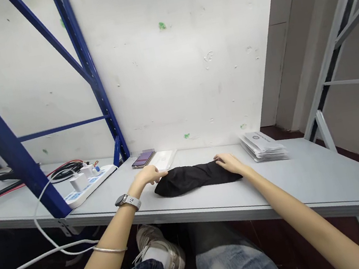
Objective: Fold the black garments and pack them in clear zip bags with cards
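A piece of black cloth (190, 179) lies on the grey bench (303, 173), in the middle and close to the near edge. It is long from left to right and low, with soft wrinkles on its surface, and its left end is rounded.

The left hand (148, 175) is at the far left part of the cloth. Its thumb side reaches to the cloth edge and touches it, but I cannot tell if the fingers are closed on the fabric. The right hand (229, 163) is at the far right part, with its fingers bent over the far edge and touching it; whether they pinch the cloth, I also cannot tell. On the left wrist there is a watch (128, 201) with a light band, and lower on the same arm a thin bangle (109, 249).

Behind the left hand, a smartphone (143, 159) lies just beside a flat white box (163, 159). At the far right stands a stack of pale packets (264, 145), well apart from the cloth. On the left, near the blue post (27, 151), a white power strip (104, 175) carries a white charger (79, 181). A white wall panel (182, 69) with small green marks rises behind the bench.
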A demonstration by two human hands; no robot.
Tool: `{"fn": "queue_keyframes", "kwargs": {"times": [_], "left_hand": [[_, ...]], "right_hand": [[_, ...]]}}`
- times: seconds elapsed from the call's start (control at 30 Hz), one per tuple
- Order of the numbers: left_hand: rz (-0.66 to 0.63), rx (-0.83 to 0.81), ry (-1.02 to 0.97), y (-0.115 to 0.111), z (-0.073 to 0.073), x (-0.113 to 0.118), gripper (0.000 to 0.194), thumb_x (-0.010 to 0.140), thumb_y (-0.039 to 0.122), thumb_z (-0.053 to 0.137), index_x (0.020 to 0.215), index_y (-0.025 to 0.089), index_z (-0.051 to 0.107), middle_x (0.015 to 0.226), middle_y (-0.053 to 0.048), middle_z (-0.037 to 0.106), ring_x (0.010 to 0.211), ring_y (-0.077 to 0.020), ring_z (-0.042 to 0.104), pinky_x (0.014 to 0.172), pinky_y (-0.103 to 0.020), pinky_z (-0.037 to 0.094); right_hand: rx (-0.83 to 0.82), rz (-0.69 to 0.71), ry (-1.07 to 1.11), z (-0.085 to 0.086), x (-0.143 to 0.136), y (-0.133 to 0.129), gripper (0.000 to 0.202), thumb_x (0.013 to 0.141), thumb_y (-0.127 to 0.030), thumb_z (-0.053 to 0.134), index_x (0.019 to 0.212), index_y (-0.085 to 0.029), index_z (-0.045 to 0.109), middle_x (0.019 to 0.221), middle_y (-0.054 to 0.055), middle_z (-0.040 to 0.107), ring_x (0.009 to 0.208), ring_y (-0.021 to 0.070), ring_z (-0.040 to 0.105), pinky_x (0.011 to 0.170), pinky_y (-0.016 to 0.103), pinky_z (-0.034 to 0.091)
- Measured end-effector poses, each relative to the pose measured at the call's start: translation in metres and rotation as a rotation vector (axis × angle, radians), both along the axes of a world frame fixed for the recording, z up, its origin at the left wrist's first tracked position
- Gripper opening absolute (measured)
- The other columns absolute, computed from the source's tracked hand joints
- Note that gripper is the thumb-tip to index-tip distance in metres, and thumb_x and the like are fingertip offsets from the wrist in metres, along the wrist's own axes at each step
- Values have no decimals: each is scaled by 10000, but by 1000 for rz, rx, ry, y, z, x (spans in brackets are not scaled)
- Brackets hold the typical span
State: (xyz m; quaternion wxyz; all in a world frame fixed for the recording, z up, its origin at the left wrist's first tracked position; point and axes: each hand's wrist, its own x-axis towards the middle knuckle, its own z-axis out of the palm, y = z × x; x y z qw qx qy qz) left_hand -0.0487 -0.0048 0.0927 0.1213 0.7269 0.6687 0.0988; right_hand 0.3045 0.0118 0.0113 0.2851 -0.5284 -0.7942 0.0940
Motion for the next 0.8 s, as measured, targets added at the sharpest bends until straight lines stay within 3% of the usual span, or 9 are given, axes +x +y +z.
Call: {"fn": "queue_keyframes", "kwargs": {"times": [0.17, 0.27, 0.33, 0.47, 0.6, 0.67, 0.7, 0.8], "left_hand": [[-15, 191, -100, 11, -26, 5, 226, 721, 392, 616, 831, 199, 663, 923, -64, 729, 935, -247, 648, 764, -300, 467], [-9, 230, -143, 14, -38, 10, 171, 704, 263, 618, 844, 187, 681, 846, -61, 725, 897, -246, 659, 775, -305, 468], [-7, 255, -171, 14, -38, 10, 123, 697, 233, 616, 785, 182, 685, 811, -66, 717, 875, -253, 659, 780, -315, 465], [-27, 320, -247, 8, -17, 8, 167, 757, 295, 566, 808, 179, 676, 873, -55, 712, 902, -228, 640, 816, -303, 457], [-140, 330, -543, -6, 17, 5, 337, 801, 452, 521, 955, 177, 639, 944, -37, 697, 890, -193, 617, 776, -280, 472], [-245, 236, -644, -17, 33, 0, 394, 771, 508, 563, 977, 181, 640, 956, -45, 690, 895, -201, 610, 770, -293, 478], [-306, 149, -640, -24, 41, -3, 400, 750, 514, 596, 977, 188, 648, 969, -49, 690, 913, -209, 611, 783, -304, 480], [-489, -215, -530, -42, 56, -9, 372, 679, 464, 698, 969, 232, 685, 1037, -51, 701, 1005, -234, 617, 868, -333, 478]], "right_hand": [[22, -80, -19, -6, 8, 9, 351, 816, -162, 546, 1159, -210, 603, 1206, 93, 622, 1152, 264, 529, 1008, 447, 321], [29, -120, 3, -10, 12, 11, 237, 770, -159, 590, 992, -195, 664, 1114, 95, 650, 1107, 278, 542, 979, 447, 344], [56, -145, 41, -9, 12, 12, 144, 759, -155, 574, 856, -189, 675, 1009, 84, 662, 1050, 269, 560, 953, 433, 365], [127, -175, 185, 9, 14, 12, 152, 760, -184, 511, 807, -184, 656, 922, 67, 664, 956, 230, 589, 896, 379, 417], [171, -153, 341, 46, 29, -3, 226, 812, -268, 446, 925, -183, 622, 984, 67, 664, 938, 209, 602, 865, 357, 450], [151, -64, 403, 66, 43, -21, 231, 836, -316, 448, 954, -195, 605, 995, 59, 660, 941, 197, 598, 849, 339, 459], [95, 55, 472, 75, 51, -32, 226, 836, -336, 480, 960, -196, 607, 1003, 63, 658, 946, 198, 592, 851, 342, 456], [-160, 292, 460, 94, 70, -64, 290, 764, -414, 631, 952, -194, 651, 944, 70, 678, 894, 218, 609, 811, 373, 476]]}}
